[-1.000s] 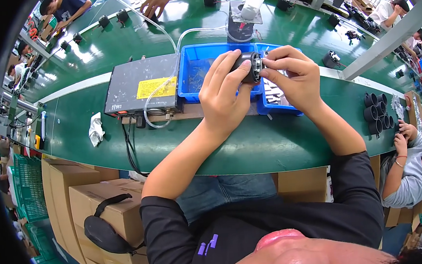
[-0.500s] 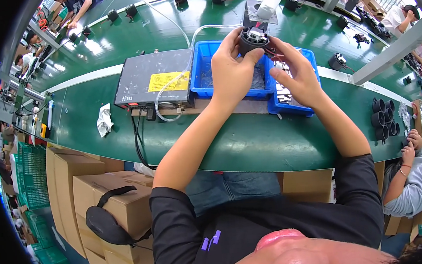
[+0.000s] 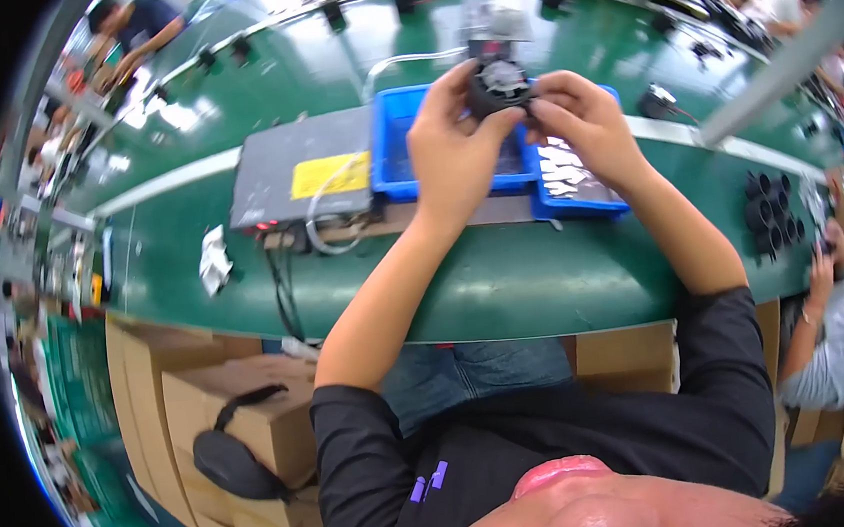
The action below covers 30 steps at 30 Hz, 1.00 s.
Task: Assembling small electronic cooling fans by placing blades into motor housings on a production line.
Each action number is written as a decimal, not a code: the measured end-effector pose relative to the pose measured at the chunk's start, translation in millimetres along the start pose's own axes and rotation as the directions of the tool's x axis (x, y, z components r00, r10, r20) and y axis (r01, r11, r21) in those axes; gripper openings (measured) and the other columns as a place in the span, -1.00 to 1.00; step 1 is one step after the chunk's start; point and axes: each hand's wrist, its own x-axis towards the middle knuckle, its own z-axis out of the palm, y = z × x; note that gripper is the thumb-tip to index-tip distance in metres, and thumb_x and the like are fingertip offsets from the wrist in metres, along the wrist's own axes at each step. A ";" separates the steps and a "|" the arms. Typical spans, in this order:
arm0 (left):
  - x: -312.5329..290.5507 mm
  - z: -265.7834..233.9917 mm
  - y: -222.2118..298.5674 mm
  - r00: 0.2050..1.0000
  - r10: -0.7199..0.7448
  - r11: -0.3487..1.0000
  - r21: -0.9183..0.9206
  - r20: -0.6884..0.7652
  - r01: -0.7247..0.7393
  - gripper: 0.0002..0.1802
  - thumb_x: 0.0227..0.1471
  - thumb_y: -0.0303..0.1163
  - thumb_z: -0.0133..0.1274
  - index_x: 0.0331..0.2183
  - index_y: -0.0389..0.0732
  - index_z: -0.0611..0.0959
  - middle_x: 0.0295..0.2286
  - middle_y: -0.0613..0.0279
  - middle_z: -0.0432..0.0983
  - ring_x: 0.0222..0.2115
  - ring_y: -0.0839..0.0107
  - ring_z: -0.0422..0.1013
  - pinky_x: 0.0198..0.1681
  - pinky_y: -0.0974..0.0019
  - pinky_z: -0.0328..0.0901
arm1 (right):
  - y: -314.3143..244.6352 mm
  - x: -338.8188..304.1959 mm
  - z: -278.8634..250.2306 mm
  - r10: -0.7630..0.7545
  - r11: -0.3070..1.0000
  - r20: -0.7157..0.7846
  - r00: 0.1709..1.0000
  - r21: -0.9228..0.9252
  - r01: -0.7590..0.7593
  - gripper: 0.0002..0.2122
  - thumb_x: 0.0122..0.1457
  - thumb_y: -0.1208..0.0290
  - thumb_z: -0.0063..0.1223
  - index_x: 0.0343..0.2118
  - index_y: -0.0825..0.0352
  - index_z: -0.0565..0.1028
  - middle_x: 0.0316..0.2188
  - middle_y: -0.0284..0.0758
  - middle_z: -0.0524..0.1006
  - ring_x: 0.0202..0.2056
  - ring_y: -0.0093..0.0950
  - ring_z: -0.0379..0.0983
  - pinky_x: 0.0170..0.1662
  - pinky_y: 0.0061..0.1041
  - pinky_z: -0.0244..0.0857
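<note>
My left hand (image 3: 454, 150) is wrapped round a round black motor-like part (image 3: 501, 88) with a pale metal centre, held tilted above the blue bins. My right hand (image 3: 586, 127) is at the part's right side, thumb and fingertips pinched together by its lower edge. What the right fingertips grip is small and blurred. Beneath my left hand stands a blue bin (image 3: 397, 187). A second blue bin (image 3: 578, 214), holding small white pieces (image 3: 564, 169), is below my right hand. Just behind the part is an upright fixture (image 3: 497, 26) with a pale tube above.
A grey control box (image 3: 269, 176) with a yellow label and a clear hose stands left of the bins. Crumpled white paper (image 3: 213, 262) and black cups (image 3: 769, 213) lie on the green table (image 3: 464, 280). Cartons (image 3: 241, 380) stand below left; co-workers sit around.
My right hand has gone from spread fingers to a pinch close against the part. The part has shifted slightly left and down in my left hand. The whole view has moved a little.
</note>
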 end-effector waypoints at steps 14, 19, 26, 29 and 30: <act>-44.6 19.3 -15.9 0.844 0.359 0.675 0.514 0.398 -0.529 -0.31 -0.01 -0.49 0.35 0.18 -0.31 0.57 0.12 0.00 0.60 0.08 0.07 0.53 0.34 -0.03 0.28 | 65.4 57.8 -152.9 -0.117 0.917 -0.520 0.846 -0.384 -0.110 -0.80 0.36 0.47 0.20 -0.06 0.45 0.67 -0.27 -0.24 0.73 -0.36 -0.59 0.60 -0.22 -0.66 0.45; -43.6 14.5 -16.4 0.844 0.371 0.671 0.516 0.389 -0.533 -0.34 -0.01 -0.46 0.33 0.16 -0.28 0.58 0.10 0.05 0.62 0.07 0.09 0.53 0.37 -0.05 0.24 | 66.7 63.4 -141.2 -0.045 0.882 -0.505 0.862 -0.425 -0.203 -0.75 0.40 0.38 0.18 -0.04 0.44 0.70 -0.25 -0.27 0.73 -0.34 -0.61 0.58 -0.20 -0.68 0.44; -44.4 15.8 -17.6 0.831 0.366 0.650 0.524 0.418 -0.550 -0.36 -0.01 -0.47 0.32 0.15 -0.27 0.59 0.09 0.06 0.63 0.06 0.10 0.53 0.37 -0.05 0.23 | 43.5 59.9 -140.8 0.332 0.790 -0.395 0.857 -0.380 -0.481 -0.64 0.44 0.24 0.14 0.02 0.48 0.69 -0.17 -0.27 0.73 -0.24 -0.55 0.60 -0.14 -0.59 0.47; -44.7 15.2 -17.3 0.835 0.351 0.644 0.538 0.424 -0.544 -0.37 -0.02 -0.49 0.31 0.13 -0.26 0.60 0.08 0.07 0.63 0.06 0.11 0.53 0.37 -0.05 0.23 | 30.1 48.1 -127.5 0.198 0.704 -0.333 0.922 -0.606 -0.370 -0.60 0.39 0.20 0.17 0.03 0.48 0.68 -0.13 -0.19 0.74 -0.17 -0.38 0.64 -0.04 -0.44 0.51; -44.4 14.4 -17.4 0.837 0.345 0.642 0.544 0.424 -0.540 -0.38 -0.03 -0.49 0.31 0.13 -0.25 0.60 0.08 0.08 0.63 0.06 0.12 0.53 0.37 -0.05 0.23 | 24.0 47.4 -124.7 0.158 0.662 -0.302 0.940 -0.674 -0.328 -0.59 0.37 0.18 0.18 0.03 0.49 0.68 -0.12 -0.16 0.74 -0.15 -0.33 0.66 0.00 -0.39 0.52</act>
